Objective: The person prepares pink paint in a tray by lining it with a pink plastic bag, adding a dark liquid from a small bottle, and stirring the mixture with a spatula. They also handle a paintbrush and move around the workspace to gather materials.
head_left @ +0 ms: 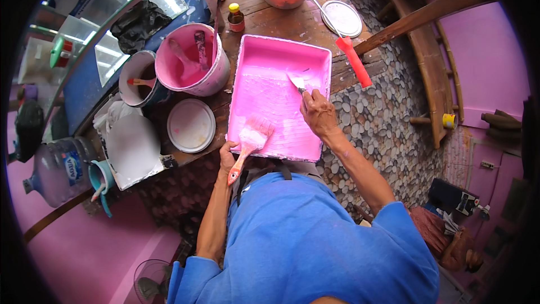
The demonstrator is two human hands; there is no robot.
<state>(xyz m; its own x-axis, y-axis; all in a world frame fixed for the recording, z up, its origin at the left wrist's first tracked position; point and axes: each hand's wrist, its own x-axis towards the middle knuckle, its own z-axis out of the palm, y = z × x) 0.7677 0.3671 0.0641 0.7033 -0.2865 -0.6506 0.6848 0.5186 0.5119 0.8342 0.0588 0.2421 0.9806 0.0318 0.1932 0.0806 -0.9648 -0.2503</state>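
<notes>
A paint tray (323, 79) coated in pink paint stands at the near edge of the wooden table. My left hand (227, 156) grips the tray's near left corner, its fingers partly hidden. A wide paintbrush (253, 138) with pink-smeared bristles rests inside that corner, its worn handle sticking out over the rim beside my left hand. In my right hand (319, 114), closed around its dark handle, is a putty knife (297, 83). The knife's pale blade touches or hovers just over the pink surface at the tray's right; which one I cannot tell.
Left of the tray stand a pink paint bucket (222, 73) with brushes, a smaller pail (130, 84) and a round lid (191, 125). A small yellow-capped bottle (236, 19) is behind. A red-handled roller frame (353, 62) overhangs the table's right edge. Another person (450, 247) is at lower right.
</notes>
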